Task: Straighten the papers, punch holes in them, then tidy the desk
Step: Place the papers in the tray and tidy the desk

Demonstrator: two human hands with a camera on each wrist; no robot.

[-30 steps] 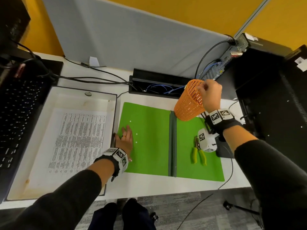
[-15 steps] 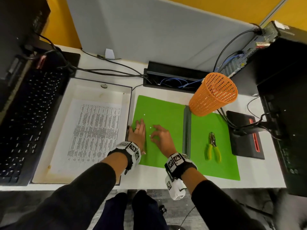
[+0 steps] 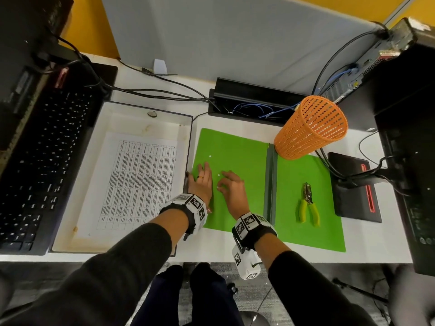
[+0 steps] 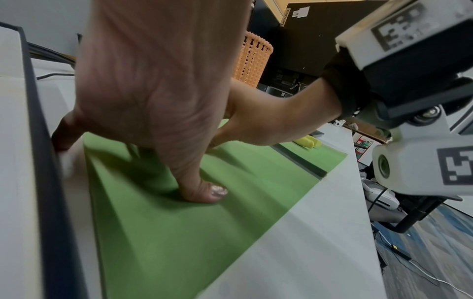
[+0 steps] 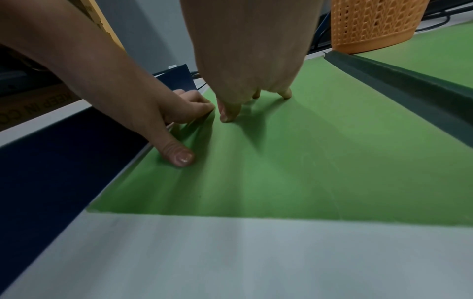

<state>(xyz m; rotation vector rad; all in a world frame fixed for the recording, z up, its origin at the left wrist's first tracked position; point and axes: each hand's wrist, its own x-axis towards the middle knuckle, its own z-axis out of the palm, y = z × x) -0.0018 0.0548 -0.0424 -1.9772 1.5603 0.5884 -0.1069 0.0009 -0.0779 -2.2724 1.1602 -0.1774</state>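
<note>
An open green folder (image 3: 237, 156) lies flat on the desk, with a few tiny white paper dots (image 3: 210, 156) on its left half. My left hand (image 3: 202, 182) rests flat on that half by the folder's left edge, thumb (image 4: 204, 192) pressed down. Right beside it, my right hand (image 3: 229, 188) touches the folder with bent fingertips (image 5: 227, 115) and holds nothing. A hole punch (image 3: 308, 204) with yellow-green handles lies on the right half. The printed papers (image 3: 138, 184) lie in a shallow white tray (image 3: 70, 208) to the left.
An orange mesh basket (image 3: 310, 128) stands on the folder's far right corner. A black keyboard (image 3: 44, 161) is at the far left, a black device with red trim (image 3: 355, 187) at the right. Cables and a black cable box (image 3: 254, 100) run along the back.
My right hand let go of the orange basket, which now stands at the folder's far right corner, and came down onto the folder beside my left hand. The left hand stayed put.
</note>
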